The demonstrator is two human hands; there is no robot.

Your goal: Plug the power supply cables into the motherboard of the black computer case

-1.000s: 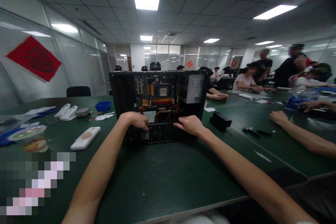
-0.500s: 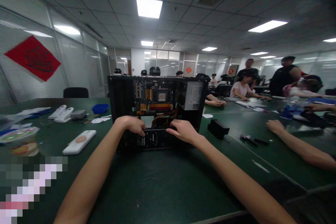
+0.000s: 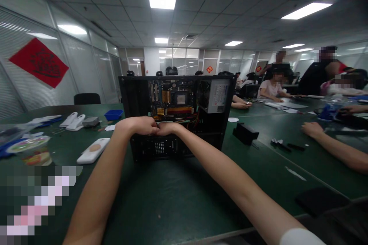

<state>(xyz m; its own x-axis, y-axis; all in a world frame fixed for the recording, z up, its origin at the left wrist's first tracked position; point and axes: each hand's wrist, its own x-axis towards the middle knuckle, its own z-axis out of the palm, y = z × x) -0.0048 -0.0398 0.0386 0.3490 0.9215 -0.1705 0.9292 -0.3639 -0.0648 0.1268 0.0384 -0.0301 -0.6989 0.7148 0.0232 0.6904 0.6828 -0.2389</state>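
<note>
An open black computer case (image 3: 134,99) stands on the green table in front of me. Inside it are a motherboard (image 3: 172,97) and, at the upper right, a silver power supply (image 3: 217,97). Coloured cables (image 3: 196,120) hang below the power supply. My left hand (image 3: 145,125) and my right hand (image 3: 168,128) meet inside the case, just under the motherboard and above a perforated metal plate (image 3: 159,147). Both hands have curled fingers, pinched close together. Whatever lies between the fingertips is hidden.
To the left are a white phone-like object (image 3: 93,151), a plastic cup (image 3: 31,150), a blue tray (image 3: 113,115) and a grey box (image 3: 91,121). On the right lie a black box-shaped part (image 3: 245,133) and small black pieces (image 3: 281,144). Another person's arm (image 3: 330,147) rests there.
My right hand has moved left, from the cables to beside my left hand. The left hand stays at about the same part of the case. The view has tilted slightly.
</note>
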